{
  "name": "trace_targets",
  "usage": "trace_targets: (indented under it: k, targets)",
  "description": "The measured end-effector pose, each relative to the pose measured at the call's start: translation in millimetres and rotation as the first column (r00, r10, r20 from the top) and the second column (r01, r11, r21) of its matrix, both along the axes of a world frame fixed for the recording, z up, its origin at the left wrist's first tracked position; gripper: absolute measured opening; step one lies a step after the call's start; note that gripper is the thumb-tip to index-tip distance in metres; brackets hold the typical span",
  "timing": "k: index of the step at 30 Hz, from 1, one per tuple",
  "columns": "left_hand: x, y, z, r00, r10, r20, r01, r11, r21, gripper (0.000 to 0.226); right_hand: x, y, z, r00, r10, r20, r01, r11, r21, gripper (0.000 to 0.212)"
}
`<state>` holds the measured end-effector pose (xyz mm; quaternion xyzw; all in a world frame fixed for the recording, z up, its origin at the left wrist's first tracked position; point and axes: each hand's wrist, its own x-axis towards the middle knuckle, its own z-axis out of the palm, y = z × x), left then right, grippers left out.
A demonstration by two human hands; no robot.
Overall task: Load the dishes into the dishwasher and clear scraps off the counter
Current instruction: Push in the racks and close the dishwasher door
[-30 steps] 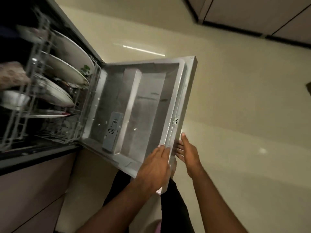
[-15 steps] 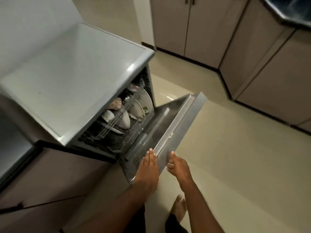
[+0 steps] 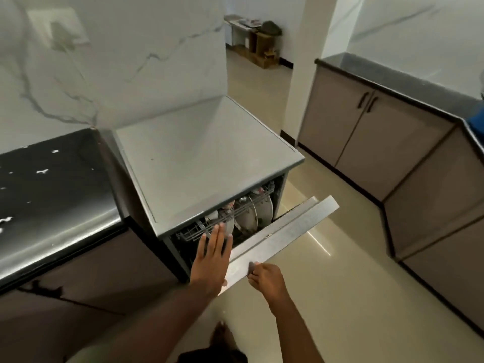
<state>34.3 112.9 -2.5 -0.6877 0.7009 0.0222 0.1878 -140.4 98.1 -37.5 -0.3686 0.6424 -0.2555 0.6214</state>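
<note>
A grey dishwasher (image 3: 204,158) stands between the black counter (image 3: 52,184) and the floor. Its door (image 3: 285,231) is raised most of the way, leaving a narrow gap. Through the gap I see the wire rack (image 3: 193,231) with white plates (image 3: 251,213) standing in it. My left hand (image 3: 212,255) lies flat with straight fingers on the door's near end, fingertips over the rack edge. My right hand (image 3: 264,279) holds the door's outer edge, fingers curled under it and thumb on top.
White scraps (image 3: 42,171) are scattered on the black counter at left. Brown cabinets with a dark worktop (image 3: 387,82) run along the right. Beige floor lies between them. My foot (image 3: 222,334) is below the door.
The door has swung up from wide open to nearly closed with both hands on it. My view rose from low beside the door to above the dishwasher top.
</note>
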Motion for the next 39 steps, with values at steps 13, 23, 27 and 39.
trace_targets:
  k: [13, 23, 27, 39]
  targets:
    - [97, -88, 30, 0.924, 0.326, -0.202, -0.315, 0.945, 0.084, 0.137, 76, -109, 33, 0.931, 0.365, -0.008, -0.365, 0.928, -0.076, 0.034]
    - [90, -89, 25, 0.942, 0.308, -0.132, -0.302, 0.951, 0.06, 0.113, 113, -144, 46, 0.889, 0.442, -0.12, -0.455, 0.883, -0.118, 0.039]
    - [92, -90, 18, 0.95, 0.283, -0.134, -0.29, 0.956, -0.039, 0.085, 110, -160, 46, 0.749, 0.55, -0.369, -0.634, 0.757, -0.158, 0.034]
    - [89, -99, -3, 0.952, 0.275, -0.133, -0.295, 0.941, -0.164, 0.074, 71, -250, 55, 0.156, 0.216, -0.964, -0.988, 0.054, -0.147, 0.061]
